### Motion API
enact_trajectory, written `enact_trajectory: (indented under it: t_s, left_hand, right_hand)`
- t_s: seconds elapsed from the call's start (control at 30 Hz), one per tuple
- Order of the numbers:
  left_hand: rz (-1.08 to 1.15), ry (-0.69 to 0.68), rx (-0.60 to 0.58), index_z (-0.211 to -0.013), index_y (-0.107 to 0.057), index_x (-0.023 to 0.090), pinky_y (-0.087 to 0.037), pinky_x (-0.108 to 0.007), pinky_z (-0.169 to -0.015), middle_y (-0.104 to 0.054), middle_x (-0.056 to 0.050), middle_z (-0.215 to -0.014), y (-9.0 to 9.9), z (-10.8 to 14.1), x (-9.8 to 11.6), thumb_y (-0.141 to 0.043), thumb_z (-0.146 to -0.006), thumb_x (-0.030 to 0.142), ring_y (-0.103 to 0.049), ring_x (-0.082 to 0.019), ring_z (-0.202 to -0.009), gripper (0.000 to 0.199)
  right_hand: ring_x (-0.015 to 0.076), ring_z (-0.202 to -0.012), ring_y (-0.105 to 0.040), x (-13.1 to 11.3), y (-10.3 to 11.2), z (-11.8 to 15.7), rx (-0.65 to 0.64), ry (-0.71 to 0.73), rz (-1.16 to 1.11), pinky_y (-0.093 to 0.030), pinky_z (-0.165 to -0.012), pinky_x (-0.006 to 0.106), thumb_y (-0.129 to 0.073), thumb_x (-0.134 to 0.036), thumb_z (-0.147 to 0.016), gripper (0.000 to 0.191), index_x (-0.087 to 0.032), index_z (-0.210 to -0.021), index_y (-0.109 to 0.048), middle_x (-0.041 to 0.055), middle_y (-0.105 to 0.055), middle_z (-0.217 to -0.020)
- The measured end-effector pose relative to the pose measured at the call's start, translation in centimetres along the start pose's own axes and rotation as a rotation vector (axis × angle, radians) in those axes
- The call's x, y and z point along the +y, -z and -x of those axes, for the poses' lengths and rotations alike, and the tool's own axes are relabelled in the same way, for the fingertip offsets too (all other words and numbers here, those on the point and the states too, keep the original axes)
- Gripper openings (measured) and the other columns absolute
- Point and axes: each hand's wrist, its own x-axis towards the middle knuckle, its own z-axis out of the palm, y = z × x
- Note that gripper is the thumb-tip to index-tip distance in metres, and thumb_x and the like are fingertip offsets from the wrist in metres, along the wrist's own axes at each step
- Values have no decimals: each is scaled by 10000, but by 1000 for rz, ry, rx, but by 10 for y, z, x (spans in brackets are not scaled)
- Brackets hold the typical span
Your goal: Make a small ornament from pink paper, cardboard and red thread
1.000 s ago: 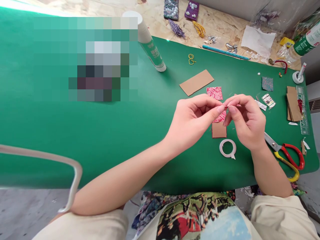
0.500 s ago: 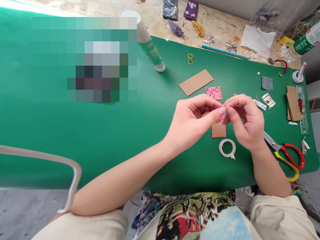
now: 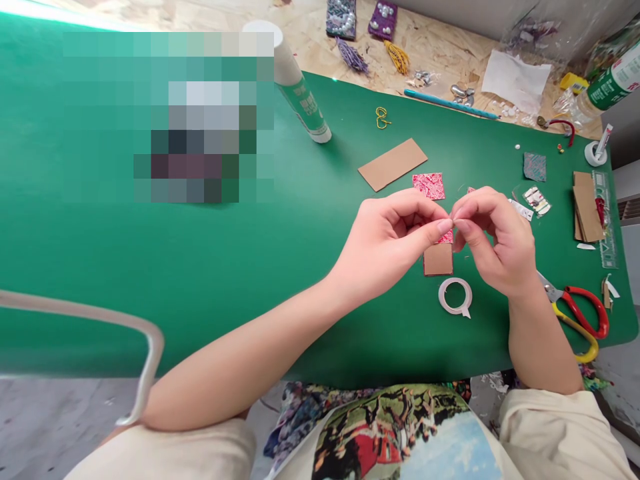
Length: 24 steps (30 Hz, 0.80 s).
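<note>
My left hand (image 3: pixel 395 243) and my right hand (image 3: pixel 500 237) meet at the fingertips above the green mat. Thumb and forefinger of each are pinched together on something too small to make out. Beneath them lie a red-and-white patterned square (image 3: pixel 429 185) and a brown cardboard square (image 3: pixel 438 259) with a reddish edge. Another patterned piece shows partly behind my fingers. Closer to me is a roll of white tape (image 3: pixel 455 297) with its end sticking out. Scissors (image 3: pixel 585 313) with red and yellow handles rest beside my right wrist, which covers part of the blades.
A brown cardboard strip (image 3: pixel 393 164) and yellow thread (image 3: pixel 382 118) lie farther back. A green-and-white tube (image 3: pixel 306 107) stands to the left. At right are cardboard pieces (image 3: pixel 586 207), a clear ruler (image 3: pixel 608 220), a small card of thread (image 3: pixel 537 201) and a grey fabric square (image 3: pixel 535 167).
My right hand has shifted slightly right, covering more of the scissor blades. My left hand has edged slightly right; the fingertips still meet.
</note>
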Motion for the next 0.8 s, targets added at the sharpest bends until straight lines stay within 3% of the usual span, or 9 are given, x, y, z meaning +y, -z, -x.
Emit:
enact_trajectory:
  t_s: [0.27,0.47,0.7,0.8]
  left_hand:
    - [17,-3,-56,-666,-702,194,-512,-297,-637,-686,-25,-714,0,-2,0,-866,-730,450,-622,-156,-686,311]
    - [168,46,-147,-697,-623,185,-540,-298,-659,-650,-12,-694,-1,0,-1,-845,-758,444,-664,-157,-674,347]
    - [310,119,-227,-699,-577,190,-564,-306,-679,-659,8,-646,1,-2,-5,-801,-795,319,-703,-164,-654,276]
    - [319,127,-217,-727,-609,185,-564,-319,-673,-671,-1,-653,1,-1,-5,-813,-789,346,-711,-178,-659,268]
  right_hand:
    - [60,-501,-506,2,5,0,-43,-70,-98,-542,-576,267,-542,-368,-1027,189,-241,-886,-542,-29,-589,-808]
    - [46,-405,-445,1,-2,2,-79,-205,-330,-349,-367,198,-546,-447,-1020,241,-241,-898,-517,-65,-516,-675]
    - [42,-478,-546,-1,-5,1,-89,-242,-502,-443,-452,180,-572,-389,-1019,216,-217,-899,-523,-66,-563,-700]
    - [50,-493,-558,-2,-7,2,-56,-231,-477,-474,-476,195,-582,-376,-1015,198,-222,-902,-531,-64,-570,-704]
